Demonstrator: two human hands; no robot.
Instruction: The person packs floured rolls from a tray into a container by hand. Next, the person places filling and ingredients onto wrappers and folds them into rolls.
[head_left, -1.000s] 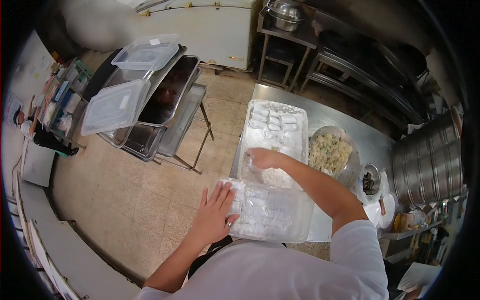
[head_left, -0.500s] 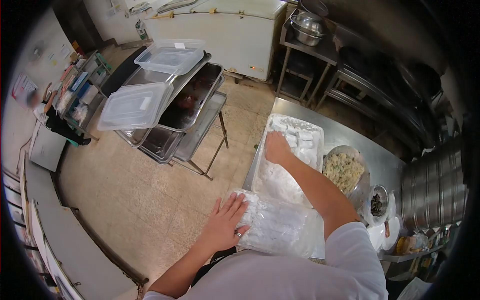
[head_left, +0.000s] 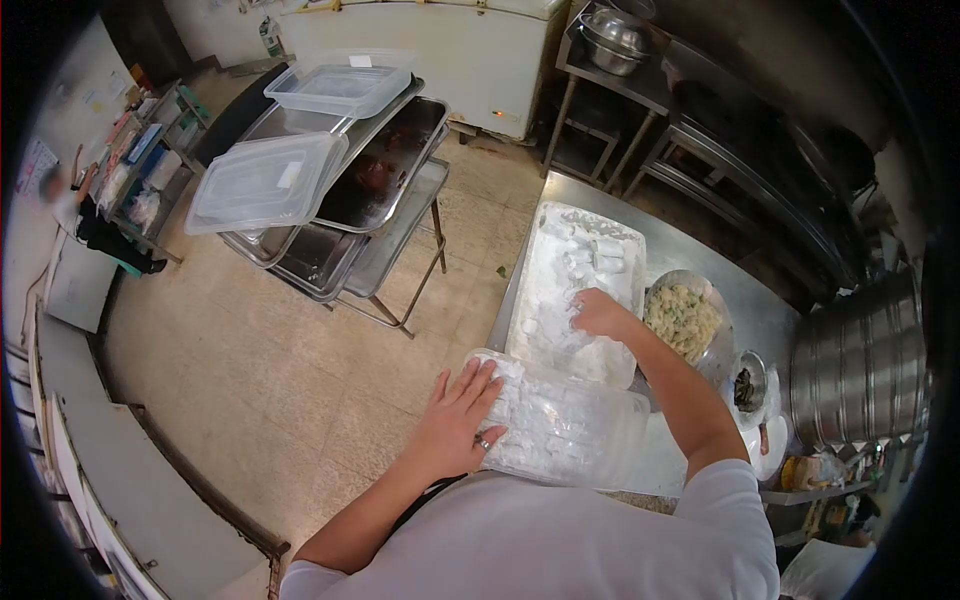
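Note:
My left hand (head_left: 460, 415) lies flat with fingers spread over the left edge of a clear plastic container (head_left: 575, 425). Rows of white, flour-covered pieces fill that container, partly under a clear plastic sheet or lid. Beyond it is a white tray (head_left: 530, 290) dusted with flour. Several short white dough pieces (head_left: 608, 256) sit at the tray's far end. Over the tray's middle, my right hand (head_left: 602, 313) has its fingers curled down into the flour; what they hold, if anything, is hidden. A steel bowl of pale filling with green bits (head_left: 686, 325) stands to the right.
A small bowl with dark strips (head_left: 748, 388) and tall stacked steel steamers (head_left: 860, 365) are on the right. Across the floor stands a rack with metal trays (head_left: 385, 190) and plastic boxes (head_left: 345, 90). A white chest freezer (head_left: 430, 60) is behind. Another person (head_left: 95, 225) is far left.
My right hand has moved from the far left part of the floured tray back to its nearer middle, uncovering the far dough pieces. My left hand stays on the container. The view has tilted slightly.

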